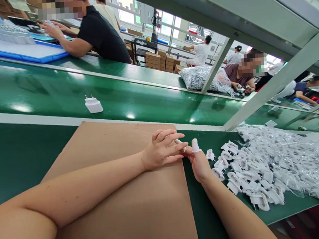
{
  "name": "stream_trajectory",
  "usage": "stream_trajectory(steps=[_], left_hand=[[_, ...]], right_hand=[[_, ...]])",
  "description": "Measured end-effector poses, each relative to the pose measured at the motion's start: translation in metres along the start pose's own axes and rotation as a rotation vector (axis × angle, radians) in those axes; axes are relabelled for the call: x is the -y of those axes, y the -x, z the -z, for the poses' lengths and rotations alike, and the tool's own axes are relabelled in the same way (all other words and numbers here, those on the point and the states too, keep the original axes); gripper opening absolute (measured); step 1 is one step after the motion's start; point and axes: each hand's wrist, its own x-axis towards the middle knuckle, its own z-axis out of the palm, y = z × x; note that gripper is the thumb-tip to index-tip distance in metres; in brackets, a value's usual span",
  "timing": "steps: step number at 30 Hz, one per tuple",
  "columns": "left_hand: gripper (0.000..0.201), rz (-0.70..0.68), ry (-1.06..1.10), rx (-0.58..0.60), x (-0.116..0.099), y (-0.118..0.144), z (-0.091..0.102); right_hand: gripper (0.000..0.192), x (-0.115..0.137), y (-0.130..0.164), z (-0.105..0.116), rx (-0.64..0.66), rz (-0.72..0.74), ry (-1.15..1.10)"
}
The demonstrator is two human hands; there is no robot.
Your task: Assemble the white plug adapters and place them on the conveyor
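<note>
My left hand [165, 149] reaches across the cardboard sheet [121, 200], its fingers stretched and spread, with nothing held in them. Close against its fingertips is my right hand [200, 163], thumb raised apart from the fingers and wrapped in white tape. The right fingers are partly hidden behind the left ones. A small white band or piece [180, 145] shows between the hands; whether it is finger tape or a part I cannot tell. Just right of my right hand lie a loose white plug piece [210, 155] and a pile of white plug pieces [245, 175].
A clear plastic bag [292, 159] full of white pieces lies beyond the pile. One white two-pin charger [94, 104] rests on the green conveyor belt [137, 99]. A slanted metal post [270, 81] rises at right. Across the belt, a co-worker [98, 33] sits near a blue-rimmed tray [49, 57].
</note>
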Motion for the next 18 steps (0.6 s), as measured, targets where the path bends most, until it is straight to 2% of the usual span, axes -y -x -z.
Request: stream_trajectory(steps=[3, 7, 9, 14, 18], left_hand=[[0.036, -0.042, -0.017, -0.007, -0.001, -0.001, -0.001], [0.026, 0.029, 0.015, 0.004, -0.002, -0.002, -0.003], [0.029, 0.069, 0.016, -0.006, -0.003, -0.002, -0.002], [0.054, 0.101, 0.016, -0.033, -0.005, -0.004, 0.004], [0.043, 0.026, 0.003, 0.025, -0.004, -0.004, 0.001]], right_hand=[[0.066, 0.001, 0.001, -0.003, 0.018, -0.004, -0.020], [0.069, 0.004, 0.002, -0.004, 0.057, -0.009, 0.016], [0.073, 0.006, 0.003, -0.002, 0.068, -0.014, 0.008], [0.077, 0.013, 0.002, 0.004, 0.102, -0.059, -0.132], [0.079, 0.015, 0.003, 0.004, 0.165, -0.095, -0.195]])
